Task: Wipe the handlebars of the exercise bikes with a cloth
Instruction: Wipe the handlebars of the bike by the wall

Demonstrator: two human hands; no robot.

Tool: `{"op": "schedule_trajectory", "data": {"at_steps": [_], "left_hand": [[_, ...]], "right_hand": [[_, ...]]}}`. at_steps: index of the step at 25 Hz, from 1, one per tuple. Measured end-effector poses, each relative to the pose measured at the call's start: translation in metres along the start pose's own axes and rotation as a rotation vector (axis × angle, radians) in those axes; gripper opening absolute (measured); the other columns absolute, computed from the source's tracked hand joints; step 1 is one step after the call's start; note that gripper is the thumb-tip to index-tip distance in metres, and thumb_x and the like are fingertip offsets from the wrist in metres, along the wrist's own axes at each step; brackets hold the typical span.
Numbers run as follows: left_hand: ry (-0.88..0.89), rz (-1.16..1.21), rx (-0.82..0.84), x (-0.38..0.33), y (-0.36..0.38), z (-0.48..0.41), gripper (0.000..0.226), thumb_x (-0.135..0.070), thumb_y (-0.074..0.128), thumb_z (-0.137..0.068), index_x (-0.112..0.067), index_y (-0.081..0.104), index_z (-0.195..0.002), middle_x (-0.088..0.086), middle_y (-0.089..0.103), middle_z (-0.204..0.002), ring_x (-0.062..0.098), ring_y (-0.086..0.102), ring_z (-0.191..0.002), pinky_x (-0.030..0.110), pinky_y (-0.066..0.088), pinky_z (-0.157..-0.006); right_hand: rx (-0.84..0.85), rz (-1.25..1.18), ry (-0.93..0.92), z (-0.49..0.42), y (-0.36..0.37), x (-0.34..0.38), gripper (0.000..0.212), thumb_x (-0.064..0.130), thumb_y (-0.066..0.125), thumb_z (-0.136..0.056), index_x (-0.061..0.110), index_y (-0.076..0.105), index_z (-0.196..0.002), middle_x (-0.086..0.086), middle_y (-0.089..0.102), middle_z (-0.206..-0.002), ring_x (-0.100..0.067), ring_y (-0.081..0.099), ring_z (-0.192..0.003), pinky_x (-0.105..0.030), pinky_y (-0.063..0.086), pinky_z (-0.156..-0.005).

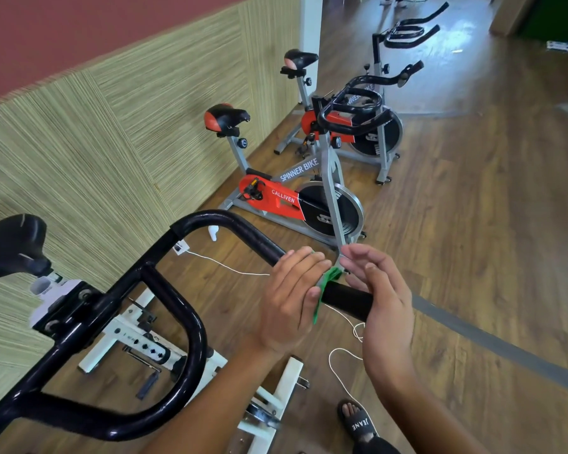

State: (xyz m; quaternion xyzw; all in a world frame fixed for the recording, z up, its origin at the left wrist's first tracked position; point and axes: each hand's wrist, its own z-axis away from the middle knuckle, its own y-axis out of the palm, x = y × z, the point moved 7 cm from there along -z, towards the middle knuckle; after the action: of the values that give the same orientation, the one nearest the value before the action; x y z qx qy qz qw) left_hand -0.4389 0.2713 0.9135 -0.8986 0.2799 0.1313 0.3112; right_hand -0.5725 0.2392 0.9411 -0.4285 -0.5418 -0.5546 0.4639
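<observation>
A black handlebar (210, 224) of the nearest white exercise bike curves across the lower left and ends in a foam grip (348, 299). My left hand (292, 299) wraps round the bar with a green cloth (325, 286) under its fingers; only a strip of cloth shows. My right hand (381, 290) is at the far side of the grip's end, fingers loosely bent, and seems to hold nothing. Two red and grey spinner bikes stand further back, the nearer with handlebars (351, 116), the farther with handlebars (404, 31).
A wall with woven panels runs along the left. A black saddle (10, 247) sits at the left edge. A white cord (341, 365) trails over the wooden floor below my hands. My sandalled foot (358, 421) stands at the bottom. Open floor lies to the right.
</observation>
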Motion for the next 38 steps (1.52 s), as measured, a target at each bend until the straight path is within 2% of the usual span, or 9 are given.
{"op": "schedule_trajectory", "data": {"at_steps": [4, 9, 12, 18, 22, 25, 29, 32, 38], "left_hand": [[0.031, -0.032, 0.015, -0.002, -0.001, 0.002, 0.052, -0.024, 0.023, -0.108, -0.001, 0.067, -0.12, 0.009, 0.067, -0.125, 0.025, 0.054, -0.129, 0.049, 0.039, -0.11], [-0.156, -0.183, -0.087, 0.041, -0.013, -0.01, 0.041, -0.02, 0.03, -0.107, -0.001, 0.065, -0.12, 0.011, 0.067, -0.12, 0.025, 0.052, -0.129, 0.052, 0.036, -0.112], [-0.098, -0.176, 0.005, 0.03, -0.009, -0.011, 0.043, -0.022, 0.031, -0.107, -0.002, 0.069, -0.115, 0.007, 0.068, -0.117, 0.022, 0.052, -0.128, 0.046, 0.033, -0.115], [-0.229, -0.395, 0.145, 0.076, -0.021, -0.04, 0.051, -0.031, 0.024, -0.108, -0.005, 0.068, -0.112, 0.006, 0.068, -0.109, 0.023, 0.053, -0.121, 0.047, 0.038, -0.109], [-0.18, -0.458, 0.344, 0.1, -0.027, -0.053, 0.044, -0.028, 0.028, -0.107, -0.008, 0.068, -0.108, 0.003, 0.067, -0.105, 0.021, 0.055, -0.114, 0.037, 0.034, -0.111], [-0.173, -0.472, 0.479, 0.125, -0.038, -0.071, 0.034, -0.024, 0.031, -0.107, -0.013, 0.063, -0.103, -0.002, 0.061, -0.1, 0.017, 0.053, -0.103, 0.033, 0.037, -0.104], [-0.269, -0.661, 0.397, 0.148, -0.055, -0.068, 0.041, -0.022, 0.023, -0.106, -0.012, 0.062, -0.107, 0.002, 0.062, -0.103, 0.02, 0.054, -0.101, 0.036, 0.041, -0.099], [-0.409, -0.793, 0.298, 0.149, -0.057, -0.055, 0.05, -0.022, 0.013, -0.106, -0.006, 0.057, -0.124, 0.008, 0.059, -0.12, 0.026, 0.051, -0.117, 0.042, 0.035, -0.109], [-0.681, -0.96, 0.015, 0.142, -0.067, -0.033, 0.05, -0.027, 0.013, -0.109, -0.005, 0.04, -0.145, 0.014, 0.043, -0.148, 0.029, 0.033, -0.142, 0.042, 0.013, -0.122]], "right_hand": [[0.01, -0.087, 0.045, 0.002, 0.003, 0.0, 0.031, 0.0, 0.04, -0.1, 0.008, 0.07, -0.1, -0.01, 0.074, -0.106, -0.026, 0.068, -0.108, -0.037, 0.05, -0.097], [0.062, -0.131, 0.08, 0.004, 0.003, -0.002, 0.028, -0.004, 0.043, -0.097, 0.003, 0.069, -0.095, -0.015, 0.074, -0.102, -0.029, 0.069, -0.103, -0.031, 0.053, -0.089], [0.142, -0.119, 0.087, 0.003, 0.005, -0.001, 0.026, -0.006, 0.045, -0.094, 0.001, 0.07, -0.089, -0.018, 0.073, -0.094, -0.029, 0.068, -0.095, -0.033, 0.051, -0.09], [0.599, 0.131, 0.3, -0.013, 0.014, 0.012, 0.012, 0.016, 0.076, -0.075, 0.014, 0.076, -0.087, -0.013, 0.073, -0.097, -0.016, 0.064, -0.087, -0.032, 0.043, -0.086], [0.816, 0.38, 0.349, -0.038, 0.042, 0.001, 0.017, 0.02, 0.067, -0.09, 0.025, 0.073, -0.105, 0.002, 0.072, -0.1, -0.006, 0.067, -0.083, -0.021, 0.047, -0.079], [1.062, 0.536, 0.386, -0.037, 0.066, -0.025, 0.039, 0.027, 0.065, -0.094, 0.038, 0.052, -0.129, 0.017, 0.061, -0.121, 0.002, 0.063, -0.104, -0.018, 0.047, -0.09], [1.228, 0.655, 0.339, -0.042, 0.089, -0.04, 0.086, 0.025, 0.06, -0.098, 0.04, -0.004, -0.153, 0.025, 0.022, -0.147, 0.0, 0.033, -0.136, -0.018, 0.027, -0.109], [1.27, 0.762, 0.212, -0.048, 0.11, -0.05, 0.085, 0.023, 0.054, -0.101, 0.032, -0.011, -0.156, 0.019, 0.008, -0.158, 0.001, 0.017, -0.14, -0.016, 0.015, -0.106], [1.196, 0.768, 0.022, -0.061, 0.154, -0.058, 0.079, 0.022, 0.048, -0.103, 0.026, -0.009, -0.157, 0.008, 0.004, -0.165, -0.005, 0.015, -0.147, -0.015, 0.015, -0.106]]}}
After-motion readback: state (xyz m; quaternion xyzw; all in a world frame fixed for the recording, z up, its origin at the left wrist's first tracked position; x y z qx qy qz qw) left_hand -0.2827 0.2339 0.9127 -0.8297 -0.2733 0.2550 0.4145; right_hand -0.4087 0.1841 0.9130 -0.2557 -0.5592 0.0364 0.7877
